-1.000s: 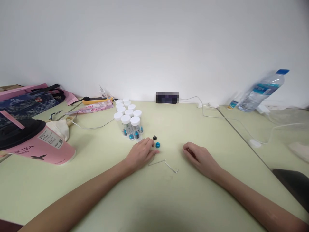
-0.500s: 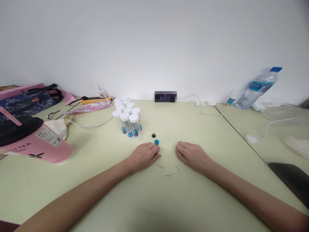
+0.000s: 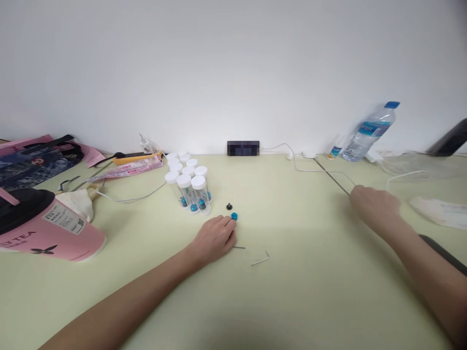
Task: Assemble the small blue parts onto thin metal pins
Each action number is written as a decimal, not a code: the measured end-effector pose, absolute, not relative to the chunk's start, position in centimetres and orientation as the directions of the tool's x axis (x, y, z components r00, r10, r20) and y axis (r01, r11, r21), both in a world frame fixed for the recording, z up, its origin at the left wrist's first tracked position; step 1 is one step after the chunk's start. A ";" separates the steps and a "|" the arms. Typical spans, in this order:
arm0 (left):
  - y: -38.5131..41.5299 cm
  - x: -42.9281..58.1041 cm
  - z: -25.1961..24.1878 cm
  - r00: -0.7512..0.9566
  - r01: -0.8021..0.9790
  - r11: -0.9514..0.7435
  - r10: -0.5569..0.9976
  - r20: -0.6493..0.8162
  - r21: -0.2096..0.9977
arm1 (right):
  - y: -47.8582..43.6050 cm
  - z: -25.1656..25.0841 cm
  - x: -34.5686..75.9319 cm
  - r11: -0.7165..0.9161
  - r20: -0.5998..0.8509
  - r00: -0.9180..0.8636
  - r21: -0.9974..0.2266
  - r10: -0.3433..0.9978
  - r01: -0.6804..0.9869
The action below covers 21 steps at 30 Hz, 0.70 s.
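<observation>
One blue piece [image 3: 234, 216] | just beside left grip [image 3: 215, 237] | contact unclear

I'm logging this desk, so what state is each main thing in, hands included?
Left hand: on the table, fingers curled; grip hidden.
Right hand: fingers curled, blurred; grip hidden.
Blue piece: beside the left hand's fingers; contact unclear.
Black piece: stem up.
L-shaped key: lying loose.
Metal rod: partly hidden by left hand.
Clear tubes: upright, capped.
Pink cup: lidded.
Water bottle: capped.
</observation>
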<state>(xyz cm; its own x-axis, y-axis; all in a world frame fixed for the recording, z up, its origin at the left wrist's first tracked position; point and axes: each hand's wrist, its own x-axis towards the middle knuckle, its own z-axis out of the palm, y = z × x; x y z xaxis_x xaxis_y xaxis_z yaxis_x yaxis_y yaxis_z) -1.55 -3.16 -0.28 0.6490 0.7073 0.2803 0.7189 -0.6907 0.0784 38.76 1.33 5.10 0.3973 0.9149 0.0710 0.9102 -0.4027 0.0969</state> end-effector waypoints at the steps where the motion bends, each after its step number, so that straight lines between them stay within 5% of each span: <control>1: -3.2 -1.6 -0.3 0.646 0.721 -0.688 0.709 0.281 0.079 | 1.5 4.8 39.3 -0.406 0.059 0.402 0.100 0.914 0.908; 21: -3.1 -1.9 -0.2 0.650 0.720 -0.689 0.711 0.267 0.083 | 3.0 2.8 43.4 -0.429 0.078 0.423 0.091 0.903 0.899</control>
<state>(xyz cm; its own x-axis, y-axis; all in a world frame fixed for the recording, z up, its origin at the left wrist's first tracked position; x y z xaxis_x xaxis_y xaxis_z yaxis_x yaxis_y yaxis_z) -1.87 -3.11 -0.21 0.6505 0.7110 0.2671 0.7196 -0.6894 0.0826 43.40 2.99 2.81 0.4226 0.9029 0.0783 0.8989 -0.4286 0.0913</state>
